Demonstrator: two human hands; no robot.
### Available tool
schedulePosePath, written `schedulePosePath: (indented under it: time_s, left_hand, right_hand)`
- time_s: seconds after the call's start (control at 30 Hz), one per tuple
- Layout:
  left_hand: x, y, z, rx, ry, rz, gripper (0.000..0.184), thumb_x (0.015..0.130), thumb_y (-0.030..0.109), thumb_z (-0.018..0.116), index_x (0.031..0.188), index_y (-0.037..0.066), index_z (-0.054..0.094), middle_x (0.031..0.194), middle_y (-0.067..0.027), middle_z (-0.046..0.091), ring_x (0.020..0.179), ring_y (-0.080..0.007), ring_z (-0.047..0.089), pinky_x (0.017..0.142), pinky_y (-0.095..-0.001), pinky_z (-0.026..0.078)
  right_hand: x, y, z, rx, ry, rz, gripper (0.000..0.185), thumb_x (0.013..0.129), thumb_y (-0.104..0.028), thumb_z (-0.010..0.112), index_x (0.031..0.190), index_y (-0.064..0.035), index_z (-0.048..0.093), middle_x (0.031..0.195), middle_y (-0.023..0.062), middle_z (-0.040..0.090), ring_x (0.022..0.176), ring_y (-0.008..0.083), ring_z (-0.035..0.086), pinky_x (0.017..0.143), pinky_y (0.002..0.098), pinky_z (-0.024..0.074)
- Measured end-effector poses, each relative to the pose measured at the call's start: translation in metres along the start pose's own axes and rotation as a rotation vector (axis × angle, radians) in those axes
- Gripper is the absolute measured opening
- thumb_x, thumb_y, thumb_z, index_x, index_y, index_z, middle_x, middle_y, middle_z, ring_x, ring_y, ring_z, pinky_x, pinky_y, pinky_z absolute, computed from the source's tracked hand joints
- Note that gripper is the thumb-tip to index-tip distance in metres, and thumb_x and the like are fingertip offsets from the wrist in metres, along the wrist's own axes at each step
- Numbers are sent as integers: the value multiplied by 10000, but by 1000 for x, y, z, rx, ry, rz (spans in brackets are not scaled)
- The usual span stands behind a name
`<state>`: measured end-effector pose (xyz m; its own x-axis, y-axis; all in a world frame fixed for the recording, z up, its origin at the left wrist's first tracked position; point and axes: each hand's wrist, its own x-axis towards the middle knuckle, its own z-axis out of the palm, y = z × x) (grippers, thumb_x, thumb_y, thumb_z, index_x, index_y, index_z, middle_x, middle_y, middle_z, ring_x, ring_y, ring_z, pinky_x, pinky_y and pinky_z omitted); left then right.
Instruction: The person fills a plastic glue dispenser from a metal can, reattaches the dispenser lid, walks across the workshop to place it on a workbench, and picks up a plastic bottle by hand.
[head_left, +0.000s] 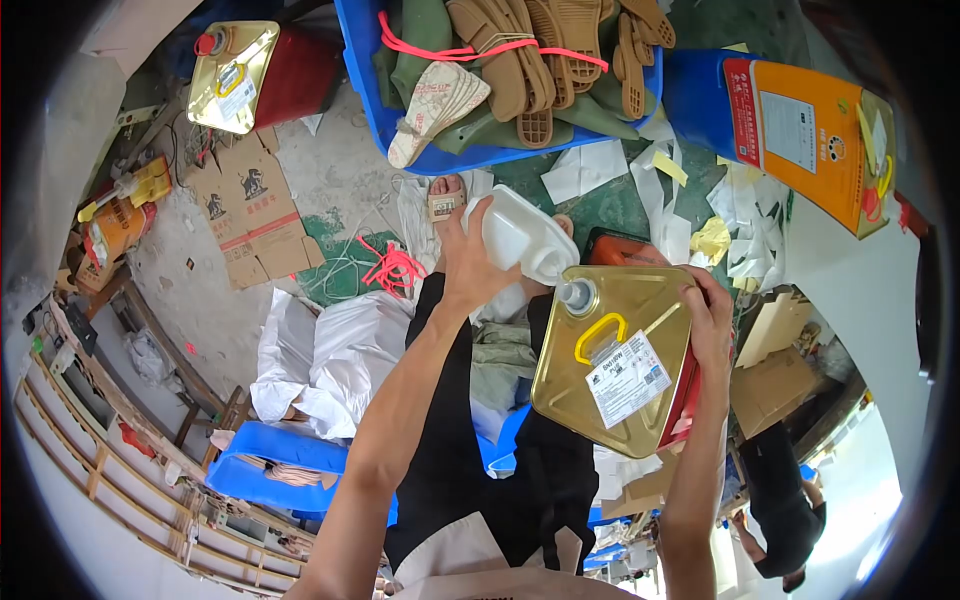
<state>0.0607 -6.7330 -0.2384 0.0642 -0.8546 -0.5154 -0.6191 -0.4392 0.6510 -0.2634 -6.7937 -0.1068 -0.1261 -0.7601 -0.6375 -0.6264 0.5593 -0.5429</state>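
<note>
My left hand [472,262] grips a white plastic bottle [515,232], tilted with its mouth toward the spout of a large metal can. The gold-topped can [610,360] has a yellow handle [600,338], a white label [629,378] and a grey spout [577,296]. The bottle mouth is right beside the spout; whether liquid passes between them I cannot tell. Around the can's upper right edge wrap the fingers of my right hand [708,315]. Both objects are held in front of my black-trousered legs.
A blue crate [350,60] of brown soles stands ahead. Another gold-topped can [232,80] is at upper left, an orange-and-blue can [815,130] at upper right. Cardboard [252,205] and white scraps [585,170] lie on the floor. Another person [780,500] is at lower right.
</note>
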Motion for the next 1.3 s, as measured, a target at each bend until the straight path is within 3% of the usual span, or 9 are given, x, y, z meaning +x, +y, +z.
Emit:
schedulePosePath:
  time_s: [0.17, 0.27, 1.0, 1.1, 1.3]
  left_hand:
    - [6, -4, 3, -11, -4, 5, 1079, 587, 149, 867, 1508, 167, 304, 1390, -282, 332, 1333, -501, 348, 1108, -551, 377]
    - [8, -5, 3, -12, -6, 6, 1073, 590, 149, 864, 1505, 166, 305, 1386, -276, 337, 1330, -499, 350, 1109, -550, 377]
    - [18, -31, 8, -177, -84, 20, 1080, 588, 170, 877, 1500, 93, 303, 1342, -228, 404, 1315, -407, 385, 1131, -491, 368]
    - [18, -37, 10, -173, -76, 39, 1082, 589, 207, 869, 1508, 141, 302, 1369, -260, 391, 1303, -451, 411, 1080, -506, 430]
    - [20, -37, 9, -165, -92, 37, 1080, 593, 208, 870, 1508, 130, 302, 1363, -255, 398, 1317, -437, 400, 1096, -484, 417]
  right_hand:
    - [6, -5, 2, -8, -12, 5, 308, 883, -154, 602, 1111, 32, 694, 862, 119, 702, 802, 157, 624, 782, 306, 505]
    - [8, -10, -1, -49, -64, 60, 318, 907, -146, 559, 1131, 48, 674, 940, 73, 691, 864, 130, 591, 827, 271, 471]
    - [4, -7, -3, 14, -34, 27, 305, 892, -139, 599, 1121, 42, 688, 845, 69, 674, 786, 113, 570, 734, 274, 477]
    - [3, -8, -6, 11, -27, 20, 305, 890, -139, 600, 1119, 41, 689, 840, 69, 670, 781, 114, 563, 731, 273, 474]
    - [2, -6, -4, 22, -14, -3, 307, 885, -142, 603, 1115, 40, 690, 827, 63, 664, 763, 108, 550, 710, 268, 465]
